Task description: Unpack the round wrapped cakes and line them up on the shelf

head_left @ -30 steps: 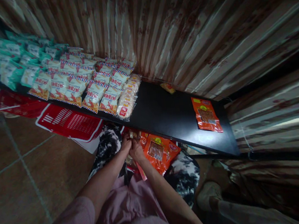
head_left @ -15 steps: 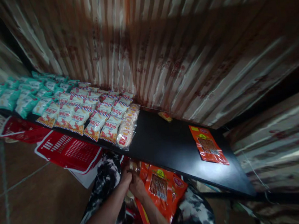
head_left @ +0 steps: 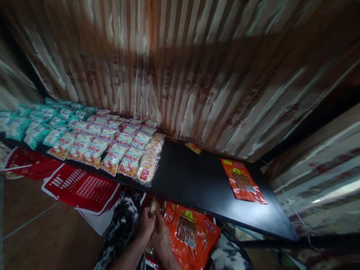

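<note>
My left hand (head_left: 146, 223) and my right hand (head_left: 161, 237) are together low in the view, over my lap by the shelf's front edge. Between their fingertips shows a small pale packet (head_left: 154, 206); its kind is too blurred to make out. Both hands are closed at it. Against my right wrist lies a large orange snack bag (head_left: 192, 236) with a window showing brown sticks. A smaller orange piece of packaging (head_left: 170, 213) sits beside it. What lies beneath my hands is mostly hidden.
A black shelf (head_left: 186, 182) carries rows of green-white bags (head_left: 37, 130), white-orange snack bags (head_left: 94, 150) and clear packs of round crackers (head_left: 149, 167). Farther right are a small yellow packet (head_left: 194, 148) and an orange bag (head_left: 242, 181). Red baskets (head_left: 81, 188) stand below; pleated sheeting (head_left: 144, 60) hangs behind.
The view has tilted up, so the shelf and hands appear lower. Both hands stay together, and the pale packet now shows more plainly at the fingertips. Bags on the shelf look unmoved.
</note>
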